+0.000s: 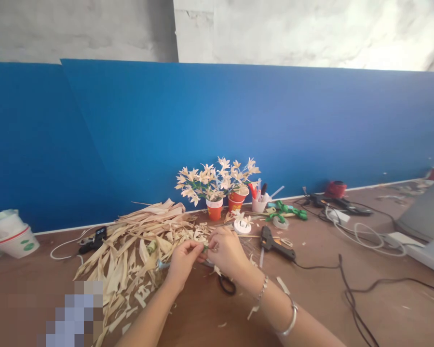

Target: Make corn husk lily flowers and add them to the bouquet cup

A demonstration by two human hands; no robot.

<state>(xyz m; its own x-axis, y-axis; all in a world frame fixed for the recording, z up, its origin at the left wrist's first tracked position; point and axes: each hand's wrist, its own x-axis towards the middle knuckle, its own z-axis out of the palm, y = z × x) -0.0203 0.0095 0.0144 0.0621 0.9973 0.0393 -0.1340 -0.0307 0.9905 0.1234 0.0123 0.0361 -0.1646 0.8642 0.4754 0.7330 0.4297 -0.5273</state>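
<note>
Close together over the table, my left hand (pixel 183 262) and my right hand (pixel 226 249) both pinch a small green piece (pixel 205 247), mostly hidden by the fingers. Whether it is tape or a stem I cannot make out. Left of my hands spreads a heap of dried husks (pixel 141 250) with cut scraps. Dark scissor handles (pixel 227 285) stick out below my right hand. Just beyond it, pale husk flowers lie at a white round spool (pixel 241 227). A black hot glue gun (pixel 276 245) rests to the right of my right hand.
Behind stand red-and-white paper cups (pixel 214 212) of pale flowers (pixel 202 178) and a white cup (pixel 259 206) of pens. Green ribbon (pixel 287 210) and clear tape (pixel 280 222) lie nearby. Cables (pixel 347 289) cross the right side. A white bucket (pixel 16 242) stands left, before a blue partition (pixel 137 135).
</note>
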